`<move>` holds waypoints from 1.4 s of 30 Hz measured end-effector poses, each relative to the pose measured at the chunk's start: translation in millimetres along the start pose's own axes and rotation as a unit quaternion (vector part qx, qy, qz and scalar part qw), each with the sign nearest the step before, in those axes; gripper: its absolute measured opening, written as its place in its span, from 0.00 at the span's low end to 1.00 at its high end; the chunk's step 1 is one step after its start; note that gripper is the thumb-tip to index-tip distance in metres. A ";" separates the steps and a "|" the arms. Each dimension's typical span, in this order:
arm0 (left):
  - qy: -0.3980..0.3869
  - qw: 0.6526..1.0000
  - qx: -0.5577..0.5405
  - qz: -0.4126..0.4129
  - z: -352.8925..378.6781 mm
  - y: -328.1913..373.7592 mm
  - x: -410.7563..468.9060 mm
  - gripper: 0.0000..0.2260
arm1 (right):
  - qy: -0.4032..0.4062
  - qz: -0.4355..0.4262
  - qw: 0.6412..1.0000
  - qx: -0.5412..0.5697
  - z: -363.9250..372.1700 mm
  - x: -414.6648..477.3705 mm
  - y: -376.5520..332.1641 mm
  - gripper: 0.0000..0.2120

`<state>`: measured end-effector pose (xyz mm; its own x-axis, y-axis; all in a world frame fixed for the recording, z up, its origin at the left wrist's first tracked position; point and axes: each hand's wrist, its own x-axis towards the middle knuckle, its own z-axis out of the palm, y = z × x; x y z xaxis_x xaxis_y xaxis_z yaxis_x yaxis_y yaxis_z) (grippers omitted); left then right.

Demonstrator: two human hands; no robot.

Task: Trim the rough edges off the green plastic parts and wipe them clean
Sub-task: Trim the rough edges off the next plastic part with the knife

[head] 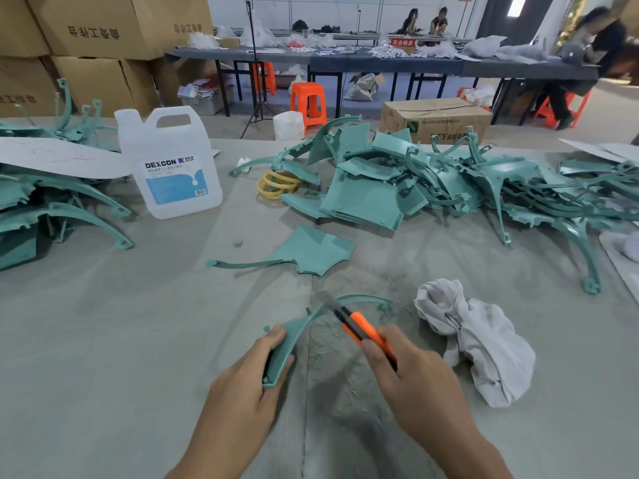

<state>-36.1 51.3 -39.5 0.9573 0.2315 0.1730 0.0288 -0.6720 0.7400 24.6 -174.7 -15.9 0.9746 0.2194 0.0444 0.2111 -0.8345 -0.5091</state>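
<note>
Curved green plastic part (288,342) gripped by left hand (242,385); right hand (415,378) grips orange knife (363,326).

The jug (169,160) bears a white and blue label (174,181) with "DEXCON" in black capitals beside a small blue logo. The Chinese lines under it are too small to read, and a barcode sits at the label's lower right corner. A red sign (403,42) on the far table (345,60) reads "不合格区" in white. The stacked cartons (96,32) at left carry upside-down Chinese print including "工作台". The floor carton (435,115) shows "TY" and blurred characters.
</note>
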 end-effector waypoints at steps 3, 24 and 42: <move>0.001 1.000 0.016 0.008 0.3 -0.8 -2.6 0.23 | 0.022 0.041 0.998 -0.042 2.8 21.8 17.4 0.14; -0.003 0.998 0.068 0.016 4.1 -5.8 -21.7 0.30 | -0.073 -0.085 0.992 -0.062 -45.2 9.9 -14.4 0.14; 0.021 0.996 0.070 0.049 9.8 -15.6 -21.9 0.32 | -0.100 -0.069 0.993 -0.001 -33.7 9.1 -11.5 0.14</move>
<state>-54.7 49.8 -61.2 0.9447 0.1876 0.2689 -0.0208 -0.7841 0.6202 33.5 -180.1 19.3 0.9022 0.4273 -0.0588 0.3415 -0.7908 -0.5079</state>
